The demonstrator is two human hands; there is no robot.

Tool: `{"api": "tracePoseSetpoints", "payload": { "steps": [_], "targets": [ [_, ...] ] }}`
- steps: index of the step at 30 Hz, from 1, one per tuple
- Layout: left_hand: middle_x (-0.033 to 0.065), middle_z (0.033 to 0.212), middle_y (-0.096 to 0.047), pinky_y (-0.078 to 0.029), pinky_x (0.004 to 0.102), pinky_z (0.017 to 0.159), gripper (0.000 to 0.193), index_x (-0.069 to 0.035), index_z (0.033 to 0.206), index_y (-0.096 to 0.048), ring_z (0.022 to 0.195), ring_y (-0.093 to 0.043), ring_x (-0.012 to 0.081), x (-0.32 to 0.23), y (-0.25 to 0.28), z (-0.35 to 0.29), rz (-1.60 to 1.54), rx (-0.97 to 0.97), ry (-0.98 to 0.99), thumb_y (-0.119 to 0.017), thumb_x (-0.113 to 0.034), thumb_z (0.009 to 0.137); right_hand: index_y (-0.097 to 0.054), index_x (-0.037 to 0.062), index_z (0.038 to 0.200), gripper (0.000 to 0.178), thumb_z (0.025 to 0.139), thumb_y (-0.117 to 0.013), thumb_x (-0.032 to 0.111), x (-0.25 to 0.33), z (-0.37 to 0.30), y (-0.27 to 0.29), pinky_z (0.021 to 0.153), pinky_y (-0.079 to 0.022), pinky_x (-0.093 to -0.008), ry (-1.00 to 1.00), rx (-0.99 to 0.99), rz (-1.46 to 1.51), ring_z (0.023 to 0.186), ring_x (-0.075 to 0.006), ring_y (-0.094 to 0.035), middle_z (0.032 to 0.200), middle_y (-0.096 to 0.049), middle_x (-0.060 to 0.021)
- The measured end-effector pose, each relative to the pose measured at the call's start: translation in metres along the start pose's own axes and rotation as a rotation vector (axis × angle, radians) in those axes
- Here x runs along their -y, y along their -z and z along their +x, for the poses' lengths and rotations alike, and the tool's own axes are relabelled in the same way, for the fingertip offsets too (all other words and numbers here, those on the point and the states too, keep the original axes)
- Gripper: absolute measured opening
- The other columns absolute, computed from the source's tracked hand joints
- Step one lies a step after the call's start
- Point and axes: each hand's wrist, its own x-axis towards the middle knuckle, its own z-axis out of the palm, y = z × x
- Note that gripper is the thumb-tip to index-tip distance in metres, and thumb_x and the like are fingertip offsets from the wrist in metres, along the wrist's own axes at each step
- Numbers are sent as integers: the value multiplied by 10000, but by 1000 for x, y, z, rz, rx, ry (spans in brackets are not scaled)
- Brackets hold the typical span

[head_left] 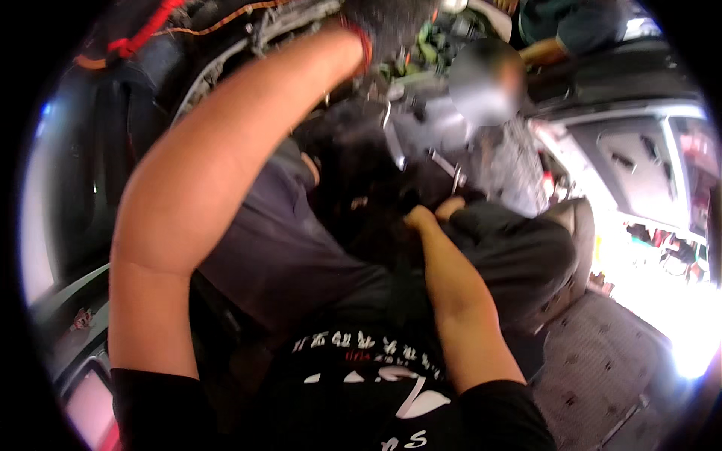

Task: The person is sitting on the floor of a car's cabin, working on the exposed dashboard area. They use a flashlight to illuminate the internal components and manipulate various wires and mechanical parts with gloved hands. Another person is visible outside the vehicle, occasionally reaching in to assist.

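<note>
My left arm reaches up and forward to the top of the view, where my left hand (392,26) wears a dark glove with a red cuff. It is up against the exposed wiring and frame of an opened vehicle front; its fingers are smeared and cut off by the edge. Down between my legs, my right hand (410,219) goes into deep shadow, and its fingers do not show. Ahead of it lie a long silver metal tool (393,143) and a second silver tool, wrench-like (449,167), on a dark surface.
Green and grey connectors (429,52) crowd the top middle. Another person's arm (543,52) is at the upper right. Crumpled clear plastic sheeting (511,161) lies right of the tools. A patterned grey seat (594,368) is at my right, a car door (83,301) at my left.
</note>
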Motion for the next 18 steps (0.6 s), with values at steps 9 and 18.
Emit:
{"api": "tracePoseSetpoints", "payload": {
  "steps": [9,18],
  "targets": [
    [120,741,-620,-527,318,585,278,-6,1043,-588,681,-641,215,-16,26,-28,48,-39,-318,-514,-269,992,-204,75,1530,836,841,-663,186,15,-11,-4,958,-508,-484,-102,-60,137,1213,-382,-594,1301,-592,-269],
    [221,964,-699,-531,413,803,397,-26,1007,-670,917,-681,319,-14,3,-28,-168,-49,-16,-483,-375,977,-730,-18,928,338,777,-674,279,30,-30,-14,795,-548,-455,271,-235,17,917,-373,-696,1008,-701,-244]
  ]
}}
